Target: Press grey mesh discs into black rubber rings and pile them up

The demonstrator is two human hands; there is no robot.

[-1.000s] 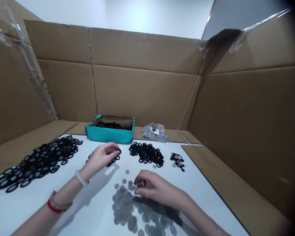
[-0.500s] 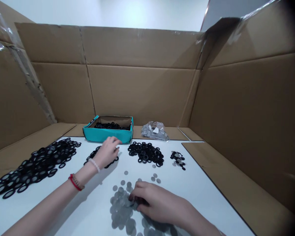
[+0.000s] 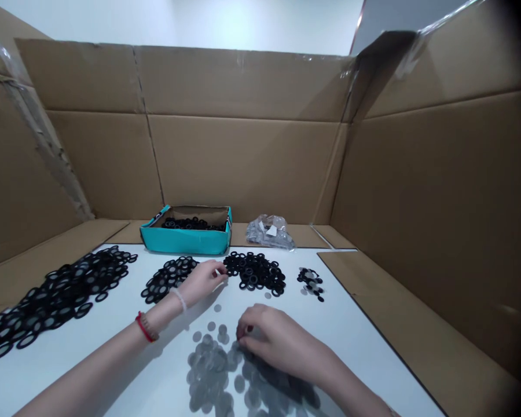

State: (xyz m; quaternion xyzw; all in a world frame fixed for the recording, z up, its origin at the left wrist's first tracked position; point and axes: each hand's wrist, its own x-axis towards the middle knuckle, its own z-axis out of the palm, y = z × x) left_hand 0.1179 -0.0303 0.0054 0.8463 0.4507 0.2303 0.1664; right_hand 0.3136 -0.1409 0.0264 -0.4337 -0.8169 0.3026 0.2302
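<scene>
**While the right hand [image 3: 271, 339] works at the grey discs [image 3: 211, 370], plenty of black rings [image 3: 254, 271] wait**

Here we are at the white table top [image 3: 342, 324], and the right hand is curled low, its fingertips [image 3: 244, 331] down at the near edge of the grey discs; it may be pinching one, but the fingers hide that, so I cannot tell. Over to the left hand [image 3: 202, 281], half closed, its thumb and fingertips drawn together right at the edge of the black rings; is anything in that pinch? Too small to tell. A red cord bracelet [image 3: 144, 327] and a white bead bracelet [image 3: 179, 299] sit on that wrist.

Moving outward, the big spread at far left, the filled rings [image 3: 56, 301], looks done, the rings apparently carrying grey centres; a smaller batch of filled rings [image 3: 169, 279] lies beside the left hand. The loose black rings, though, show open centres, so they look unfilled; a small mixed heap [image 3: 311, 282] sits off to the right. There is more to come: a teal box [image 3: 186, 240] holds another layer of black rings, and a clear plastic bag [image 3: 269, 231] behind the table appears packed with grey discs. Cardboard walls [image 3: 243, 168] surround the lot.
</scene>
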